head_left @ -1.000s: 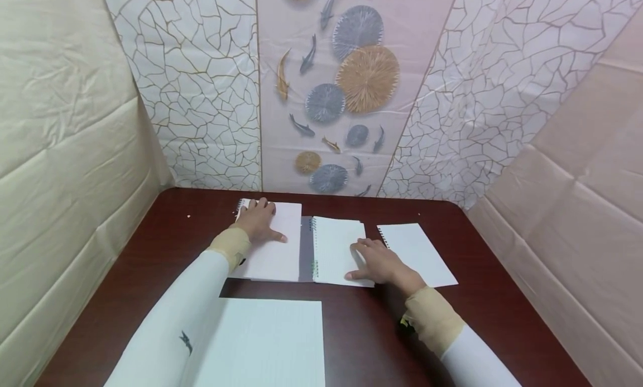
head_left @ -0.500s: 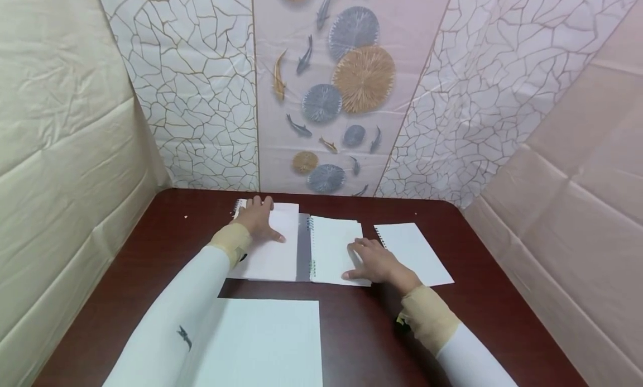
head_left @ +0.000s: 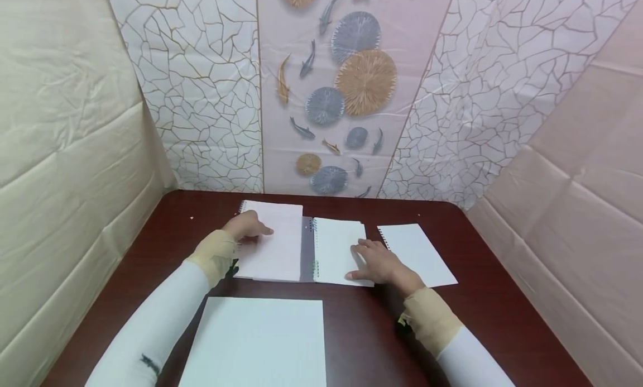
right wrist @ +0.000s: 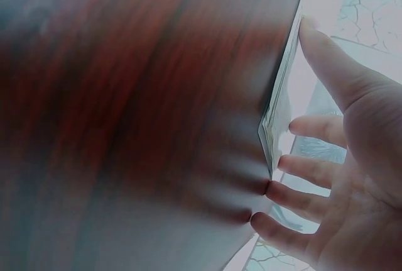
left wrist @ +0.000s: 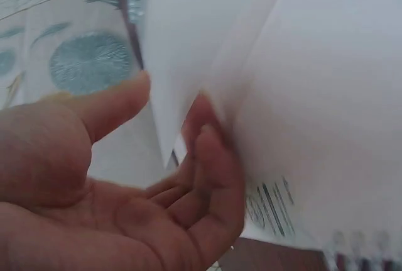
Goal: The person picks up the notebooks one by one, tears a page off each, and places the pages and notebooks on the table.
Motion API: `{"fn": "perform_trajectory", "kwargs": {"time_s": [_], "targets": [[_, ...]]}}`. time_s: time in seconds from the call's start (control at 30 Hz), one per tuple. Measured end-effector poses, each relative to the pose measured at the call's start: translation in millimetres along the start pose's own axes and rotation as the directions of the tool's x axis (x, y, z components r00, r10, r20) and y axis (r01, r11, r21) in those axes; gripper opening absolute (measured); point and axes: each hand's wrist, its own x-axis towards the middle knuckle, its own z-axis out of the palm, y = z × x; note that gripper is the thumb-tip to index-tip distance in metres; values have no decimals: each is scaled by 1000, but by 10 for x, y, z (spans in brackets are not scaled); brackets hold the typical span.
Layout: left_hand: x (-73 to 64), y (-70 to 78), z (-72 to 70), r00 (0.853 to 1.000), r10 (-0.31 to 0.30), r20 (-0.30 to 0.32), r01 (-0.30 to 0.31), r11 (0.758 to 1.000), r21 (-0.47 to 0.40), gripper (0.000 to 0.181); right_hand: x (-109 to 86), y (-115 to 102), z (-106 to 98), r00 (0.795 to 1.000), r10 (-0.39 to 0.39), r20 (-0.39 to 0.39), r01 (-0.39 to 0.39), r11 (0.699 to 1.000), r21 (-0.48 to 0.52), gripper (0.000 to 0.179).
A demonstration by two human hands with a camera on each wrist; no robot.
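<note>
A spiral notebook [head_left: 339, 247] lies at the middle of the table, its white page up. To its left is a stack of white sheets [head_left: 276, 253] with a coil-punched edge on the left, over a grey cover [head_left: 307, 247]. My left hand [head_left: 246, 225] is over the stack's left side, thumb pointing right. In the left wrist view, a loose white page [left wrist: 182, 51] reaches down between the thumb and the bent fingers, which are apart. My right hand [head_left: 379, 262] rests on the notebook's right edge, fingertips and thumb spread along its pages [right wrist: 276, 107].
A single punched sheet [head_left: 417, 253] lies to the right. A large white sheet [head_left: 261, 342] is near the front of the dark red-brown table [head_left: 372, 342]. Patterned cloth [head_left: 321, 141] hangs behind the table, with plain cloth at both sides.
My left hand has drawn back left and toward me, from the top of the sheet stack to its left side. The right hand stays in place on the notebook.
</note>
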Motion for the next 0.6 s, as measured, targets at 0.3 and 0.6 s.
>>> {"fn": "perform_trajectory", "kwargs": {"time_s": [0.3, 0.6], "targets": [[-311, -58, 40, 987, 59, 151, -30, 982, -188, 41, -8, 63, 33, 1000, -19, -3, 19, 1000, -1, 84], [-636, 387, 73, 969, 248, -1, -245, 957, -154, 88, -4, 55, 28, 1000, -19, -1, 19, 1000, 4, 85]]}}
